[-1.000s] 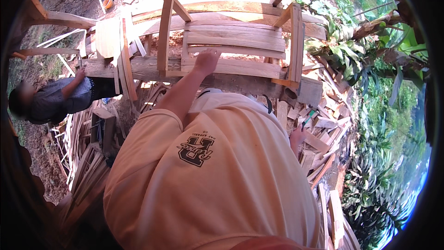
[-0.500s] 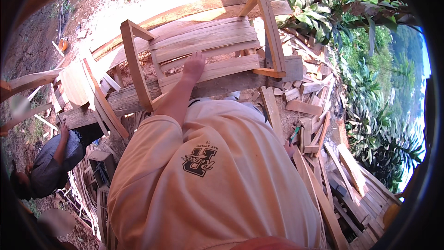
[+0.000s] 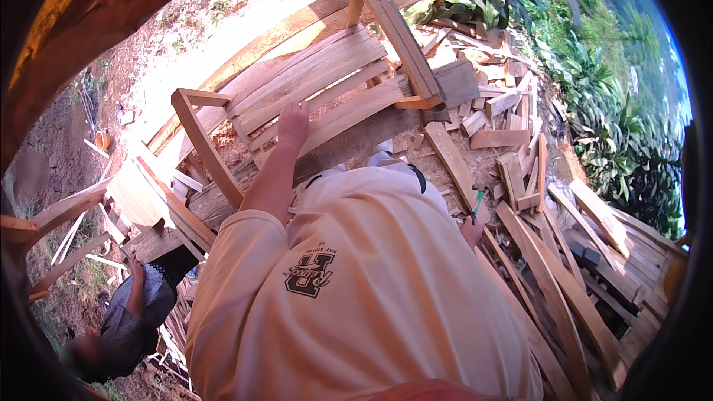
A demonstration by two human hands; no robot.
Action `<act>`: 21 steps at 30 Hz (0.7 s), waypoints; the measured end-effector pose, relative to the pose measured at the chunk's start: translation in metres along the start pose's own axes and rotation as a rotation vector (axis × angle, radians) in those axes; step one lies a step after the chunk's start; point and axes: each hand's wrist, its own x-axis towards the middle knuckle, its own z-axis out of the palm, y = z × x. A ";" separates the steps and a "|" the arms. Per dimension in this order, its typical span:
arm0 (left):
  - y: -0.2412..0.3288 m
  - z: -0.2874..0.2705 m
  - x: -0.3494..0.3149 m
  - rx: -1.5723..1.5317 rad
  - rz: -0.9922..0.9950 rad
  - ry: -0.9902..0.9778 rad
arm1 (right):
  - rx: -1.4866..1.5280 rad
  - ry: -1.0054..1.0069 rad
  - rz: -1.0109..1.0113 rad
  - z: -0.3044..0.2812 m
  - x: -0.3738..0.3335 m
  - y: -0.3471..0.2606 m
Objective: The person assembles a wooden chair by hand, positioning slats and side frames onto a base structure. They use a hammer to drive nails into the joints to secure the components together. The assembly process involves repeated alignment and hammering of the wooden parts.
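A wooden frame with slats [image 3: 312,67] and a squared upright at each end rests across a thick beam in front of me. My left hand [image 3: 293,125] lies over its nearest slat [image 3: 353,115], fingers bent across the far edge and closed on it. Low at my right side, my right hand [image 3: 471,232] is closed around a hammer [image 3: 477,206] with a green handle; my shirt partly hides that hand.
Wood offcuts [image 3: 501,139] lie heaped to the right, with long boards [image 3: 572,289] nearer me. At the left, a person [image 3: 137,308] has a hand by pale boards [image 3: 134,193]. Leafy plants [image 3: 594,111] border the far right.
My view has turned, so the frame appears tilted and further left. The right hand and hammer show more fully beside my shirt. My left hand stays on the slat.
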 end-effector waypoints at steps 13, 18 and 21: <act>0.008 -0.010 -0.018 -0.327 -0.135 0.078 | -0.042 -0.058 -0.119 0.023 -0.003 -0.028; 0.021 -0.017 -0.007 -0.405 -0.204 -0.049 | -0.063 -0.008 -0.115 0.015 -0.003 -0.025; 0.023 -0.015 -0.006 -0.375 -0.208 -0.082 | -0.102 0.021 -0.105 0.012 -0.002 -0.024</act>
